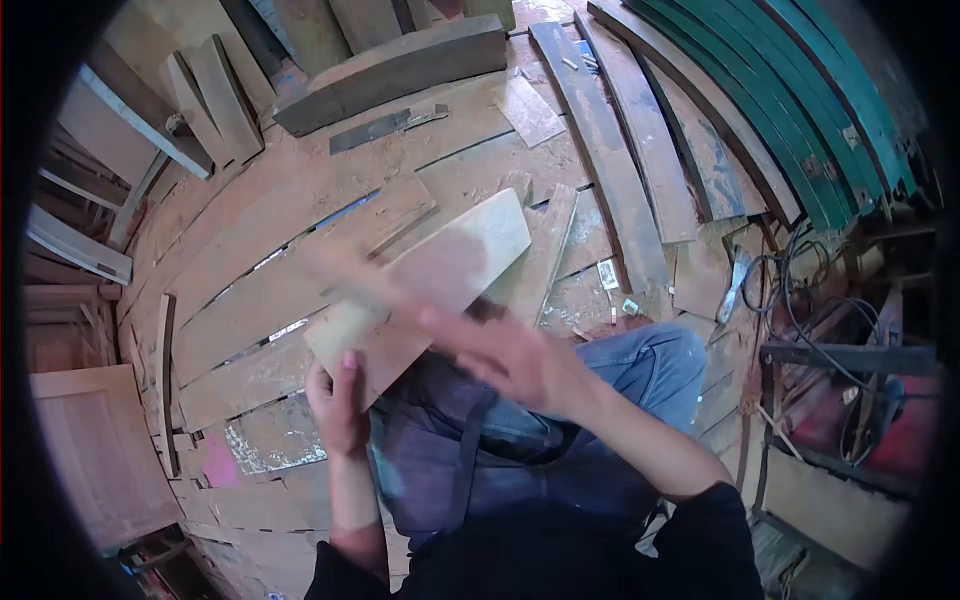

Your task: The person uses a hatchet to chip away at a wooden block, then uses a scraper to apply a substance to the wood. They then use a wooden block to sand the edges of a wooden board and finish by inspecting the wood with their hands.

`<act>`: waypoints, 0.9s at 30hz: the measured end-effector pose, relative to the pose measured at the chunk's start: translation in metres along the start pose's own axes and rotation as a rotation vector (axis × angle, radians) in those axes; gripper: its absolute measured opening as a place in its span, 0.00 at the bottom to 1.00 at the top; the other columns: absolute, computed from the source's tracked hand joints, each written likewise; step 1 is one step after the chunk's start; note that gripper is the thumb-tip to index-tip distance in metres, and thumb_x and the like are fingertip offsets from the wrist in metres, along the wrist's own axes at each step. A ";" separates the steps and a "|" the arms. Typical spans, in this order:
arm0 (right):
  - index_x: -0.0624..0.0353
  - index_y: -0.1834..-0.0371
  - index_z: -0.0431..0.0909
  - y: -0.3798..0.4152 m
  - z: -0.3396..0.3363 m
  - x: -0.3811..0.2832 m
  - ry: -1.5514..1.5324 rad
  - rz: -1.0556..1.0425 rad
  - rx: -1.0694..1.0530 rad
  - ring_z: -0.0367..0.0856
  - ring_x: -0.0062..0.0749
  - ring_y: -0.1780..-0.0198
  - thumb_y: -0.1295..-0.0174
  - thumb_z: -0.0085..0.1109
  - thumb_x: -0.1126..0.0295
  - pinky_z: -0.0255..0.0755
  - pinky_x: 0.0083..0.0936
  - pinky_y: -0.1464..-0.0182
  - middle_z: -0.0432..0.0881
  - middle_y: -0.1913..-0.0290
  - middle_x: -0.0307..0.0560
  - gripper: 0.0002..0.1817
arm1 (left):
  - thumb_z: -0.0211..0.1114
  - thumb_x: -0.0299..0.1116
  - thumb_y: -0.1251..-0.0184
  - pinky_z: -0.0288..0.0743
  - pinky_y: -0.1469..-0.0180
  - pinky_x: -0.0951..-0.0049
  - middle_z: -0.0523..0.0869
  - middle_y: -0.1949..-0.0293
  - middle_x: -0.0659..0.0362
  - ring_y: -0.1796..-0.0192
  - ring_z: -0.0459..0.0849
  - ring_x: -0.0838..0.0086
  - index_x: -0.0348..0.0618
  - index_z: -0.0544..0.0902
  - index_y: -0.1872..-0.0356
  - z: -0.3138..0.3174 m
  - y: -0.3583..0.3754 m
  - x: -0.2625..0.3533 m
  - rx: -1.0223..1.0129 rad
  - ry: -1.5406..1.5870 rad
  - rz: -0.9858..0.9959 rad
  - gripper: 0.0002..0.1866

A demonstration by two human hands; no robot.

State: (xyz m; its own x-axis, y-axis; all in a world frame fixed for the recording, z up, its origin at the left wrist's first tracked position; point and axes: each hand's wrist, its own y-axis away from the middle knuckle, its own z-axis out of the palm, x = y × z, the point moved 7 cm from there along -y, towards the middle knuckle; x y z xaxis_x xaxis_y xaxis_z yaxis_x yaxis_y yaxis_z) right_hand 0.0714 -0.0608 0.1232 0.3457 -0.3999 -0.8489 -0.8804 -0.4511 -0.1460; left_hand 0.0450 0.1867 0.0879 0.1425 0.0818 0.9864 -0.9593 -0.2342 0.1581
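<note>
A pale wooden board (490,240) lies slantwise across my lap, its far end propped among scrap wood on the floor. My left hand (345,405) is closed on the board's near left end, with the thumb on top. Above the board, my right hand (515,360) is closed around a long, light-brown, wood-coloured tool (375,275). Motion smears the tool, so its exact kind cannot be made out, nor whether it touches the board. A short plank (548,250) lies beside the board's far end.
A thick timber beam (400,75) lies at the back. Long planks (605,150) stretch along the right, beside green slats (780,90). Black cable (790,280) coils at the right. A panelled wooden door (100,450) stands at the left. Gaps run between the floorboards (240,240).
</note>
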 end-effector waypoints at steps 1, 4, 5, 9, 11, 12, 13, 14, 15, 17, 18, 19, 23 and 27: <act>0.37 0.33 0.72 0.003 -0.005 -0.014 0.068 0.019 -0.060 0.82 0.58 0.64 0.33 0.58 0.62 0.78 0.43 0.59 0.83 0.57 0.55 0.24 | 0.63 0.36 0.29 0.74 0.46 0.74 0.84 0.53 0.55 0.51 0.82 0.75 0.30 0.78 0.46 -0.003 -0.001 -0.003 -0.057 -0.084 0.000 0.19; 0.37 0.33 0.73 0.014 -0.026 -0.011 0.222 0.125 -0.150 0.82 0.57 0.64 0.33 0.57 0.63 0.77 0.43 0.59 0.83 0.60 0.54 0.23 | 0.65 0.32 0.30 0.73 0.47 0.76 0.85 0.51 0.56 0.51 0.81 0.76 0.30 0.78 0.44 0.009 0.004 0.014 -0.100 -0.125 0.078 0.19; 0.37 0.33 0.73 0.013 -0.042 0.006 0.241 0.199 -0.120 0.81 0.58 0.65 0.32 0.57 0.63 0.76 0.44 0.60 0.83 0.61 0.55 0.23 | 0.67 0.31 0.32 0.73 0.46 0.75 0.84 0.50 0.56 0.49 0.81 0.75 0.30 0.77 0.43 0.004 0.005 0.009 -0.131 -0.162 0.038 0.21; 0.41 0.30 0.69 0.023 -0.100 0.108 0.401 0.463 -0.009 0.82 0.59 0.65 0.31 0.55 0.64 0.74 0.45 0.62 0.82 0.60 0.63 0.25 | 0.66 0.30 0.32 0.73 0.43 0.74 0.84 0.49 0.55 0.47 0.81 0.75 0.29 0.77 0.41 0.009 0.010 0.014 -0.154 -0.206 0.086 0.21; 0.44 0.31 0.70 0.015 -0.100 0.065 0.389 0.373 -0.055 0.83 0.58 0.65 0.31 0.54 0.64 0.76 0.44 0.60 0.83 0.63 0.61 0.24 | 0.66 0.29 0.32 0.72 0.42 0.74 0.84 0.48 0.54 0.46 0.81 0.74 0.29 0.76 0.40 0.014 0.009 0.020 -0.170 -0.266 0.119 0.22; 0.44 0.31 0.70 0.018 -0.081 0.030 0.290 0.280 -0.125 0.83 0.57 0.65 0.31 0.55 0.63 0.76 0.43 0.59 0.83 0.64 0.60 0.24 | 0.66 0.29 0.32 0.72 0.42 0.74 0.84 0.47 0.53 0.45 0.81 0.73 0.29 0.76 0.40 0.011 0.011 0.017 -0.189 -0.293 0.115 0.22; 0.44 0.32 0.71 0.020 -0.067 0.003 0.190 0.185 -0.186 0.83 0.56 0.64 0.31 0.56 0.63 0.77 0.43 0.58 0.83 0.64 0.59 0.24 | 0.66 0.28 0.33 0.72 0.41 0.73 0.84 0.46 0.52 0.44 0.81 0.73 0.29 0.76 0.39 0.007 0.010 0.014 -0.211 -0.320 0.115 0.23; 0.44 0.32 0.71 0.021 -0.065 -0.010 0.199 0.159 -0.228 0.83 0.56 0.63 0.31 0.56 0.62 0.77 0.42 0.57 0.84 0.63 0.58 0.24 | 0.66 0.28 0.33 0.71 0.40 0.73 0.83 0.46 0.51 0.44 0.80 0.72 0.29 0.75 0.39 0.008 0.007 0.014 -0.234 -0.343 0.125 0.23; 0.44 0.32 0.71 0.021 -0.064 -0.021 0.210 0.132 -0.269 0.83 0.55 0.62 0.31 0.56 0.62 0.77 0.42 0.57 0.84 0.62 0.58 0.23 | 0.66 0.27 0.34 0.71 0.40 0.72 0.83 0.45 0.50 0.43 0.80 0.71 0.29 0.75 0.39 0.014 0.006 0.020 -0.260 -0.361 0.184 0.24; 0.44 0.33 0.73 0.020 -0.072 -0.007 0.206 0.133 -0.236 0.83 0.54 0.60 0.31 0.55 0.60 0.77 0.39 0.55 0.84 0.60 0.58 0.22 | 0.67 0.26 0.36 0.71 0.39 0.71 0.83 0.43 0.49 0.42 0.80 0.70 0.29 0.75 0.38 0.026 0.007 0.035 -0.308 -0.391 0.308 0.26; 0.42 0.33 0.72 0.023 -0.085 0.040 0.229 0.271 -0.167 0.84 0.54 0.63 0.32 0.56 0.58 0.78 0.41 0.59 0.84 0.64 0.59 0.24 | 0.67 0.25 0.37 0.71 0.39 0.71 0.83 0.43 0.48 0.42 0.80 0.69 0.29 0.75 0.38 0.026 0.007 0.035 -0.320 -0.415 0.298 0.26; 0.39 0.33 0.71 0.031 -0.097 0.082 0.252 0.407 -0.098 0.84 0.55 0.65 0.33 0.57 0.55 0.79 0.43 0.62 0.83 0.67 0.61 0.25 | 0.67 0.25 0.38 0.72 0.39 0.71 0.83 0.43 0.48 0.42 0.80 0.69 0.30 0.75 0.38 0.024 0.007 0.033 -0.328 -0.438 0.288 0.26; 0.42 0.33 0.72 0.034 -0.117 0.094 0.375 0.444 -0.054 0.83 0.55 0.65 0.33 0.58 0.60 0.77 0.41 0.61 0.82 0.66 0.59 0.24 | 0.67 0.25 0.40 0.72 0.40 0.70 0.83 0.43 0.48 0.42 0.81 0.69 0.31 0.76 0.39 0.036 0.011 0.045 -0.339 -0.479 0.316 0.26; 0.40 0.34 0.74 0.047 -0.060 -0.045 0.205 0.042 -0.191 0.81 0.51 0.70 0.40 0.64 0.66 0.78 0.41 0.61 0.79 0.71 0.52 0.28 | 0.67 0.24 0.41 0.72 0.39 0.70 0.84 0.44 0.48 0.43 0.83 0.68 0.31 0.77 0.39 0.029 0.012 0.032 -0.404 -0.567 0.137 0.26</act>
State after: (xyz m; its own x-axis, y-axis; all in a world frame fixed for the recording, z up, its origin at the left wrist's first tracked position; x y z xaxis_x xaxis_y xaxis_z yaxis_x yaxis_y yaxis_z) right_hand 0.0342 -0.1117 0.1856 0.3852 -0.5656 -0.7292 -0.8253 -0.5646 0.0021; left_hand 0.0454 0.1589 0.1224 0.0138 -0.4650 0.8852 -0.9774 0.1805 0.1101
